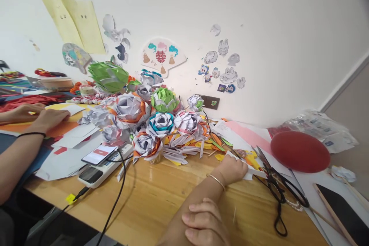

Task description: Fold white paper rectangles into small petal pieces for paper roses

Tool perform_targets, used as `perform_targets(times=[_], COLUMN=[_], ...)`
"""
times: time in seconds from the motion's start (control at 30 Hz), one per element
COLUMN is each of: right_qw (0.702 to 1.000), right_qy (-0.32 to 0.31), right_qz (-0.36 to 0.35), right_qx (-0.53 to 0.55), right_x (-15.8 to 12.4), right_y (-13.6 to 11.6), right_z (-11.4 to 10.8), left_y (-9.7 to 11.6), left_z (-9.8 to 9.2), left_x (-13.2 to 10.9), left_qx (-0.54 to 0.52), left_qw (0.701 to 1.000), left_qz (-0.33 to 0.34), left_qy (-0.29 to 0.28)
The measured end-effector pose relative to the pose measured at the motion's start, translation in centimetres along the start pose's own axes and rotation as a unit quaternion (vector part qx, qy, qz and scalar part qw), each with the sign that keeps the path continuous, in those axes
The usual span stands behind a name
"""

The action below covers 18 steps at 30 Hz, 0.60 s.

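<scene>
1. Currently, the left hand [234, 168], with a gold bangle [216, 180] at its wrist, is narrow, its fingers curled in on white paper [250, 171] at the wooden table [161, 196]. Edges of that paper stick out past the fist at about twelve and three o'clock.

2. Down at seven o'clock from that fist, the right hand [204, 221] lies across the left forearm, fingers side by side and slightly bent; its palm is hidden, so I cannot tell whether it holds anything.

3. Black-handled scissors [269, 170] lie near the fist at four o'clock, points aimed toward eleven. Farther that way is a dark-screened phone [343, 213].

4. Between two and three o'clock sits a red oval object [300, 152], beside a clear plastic package [319, 128].

5. Toward ten o'clock, folded-paper flowers [161, 123] in white, green, orange and blue stand heaped together, with loose folded strips [175, 153] at their near side.

6. Out at nine o'clock, a lit phone [99, 153] rests against a white device [99, 177] with a cable plugged in.

7. Beyond, between nine and ten, a co-worker's hands [53, 119] are over papers.
</scene>
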State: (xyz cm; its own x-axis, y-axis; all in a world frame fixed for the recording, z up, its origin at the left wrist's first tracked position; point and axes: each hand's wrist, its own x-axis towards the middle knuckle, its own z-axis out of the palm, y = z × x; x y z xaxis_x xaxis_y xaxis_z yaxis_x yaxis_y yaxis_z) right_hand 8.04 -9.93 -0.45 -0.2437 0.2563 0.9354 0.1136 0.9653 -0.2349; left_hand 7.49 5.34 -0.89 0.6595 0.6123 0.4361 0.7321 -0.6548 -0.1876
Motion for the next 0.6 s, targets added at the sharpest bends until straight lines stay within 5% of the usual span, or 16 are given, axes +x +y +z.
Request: perform_targets(times=[0.23,0.37,0.6], right_qw=[0.988,0.953,0.915], right_qy=[-0.148,-0.301,-0.371], right_qz=[0.047,0.04,0.045], right_qx=[0.001,0.026,0.152], right_x=[2.9,5.8,8.4], right_y=[-0.9,-0.5,1.7], right_z=[-1.0,-0.9,-1.9], left_y=[0.0,-0.4,-0.7], left_z=[0.3,0.6,-0.1], left_x=[0.0,-0.2,-0.4], left_qx=[-0.017,-0.033,-0.113], left_qw=[1.0,0.996,0.973], left_qz=[-0.012,-0.085,-0.196], left_qy=[0.007,0.019,0.039])
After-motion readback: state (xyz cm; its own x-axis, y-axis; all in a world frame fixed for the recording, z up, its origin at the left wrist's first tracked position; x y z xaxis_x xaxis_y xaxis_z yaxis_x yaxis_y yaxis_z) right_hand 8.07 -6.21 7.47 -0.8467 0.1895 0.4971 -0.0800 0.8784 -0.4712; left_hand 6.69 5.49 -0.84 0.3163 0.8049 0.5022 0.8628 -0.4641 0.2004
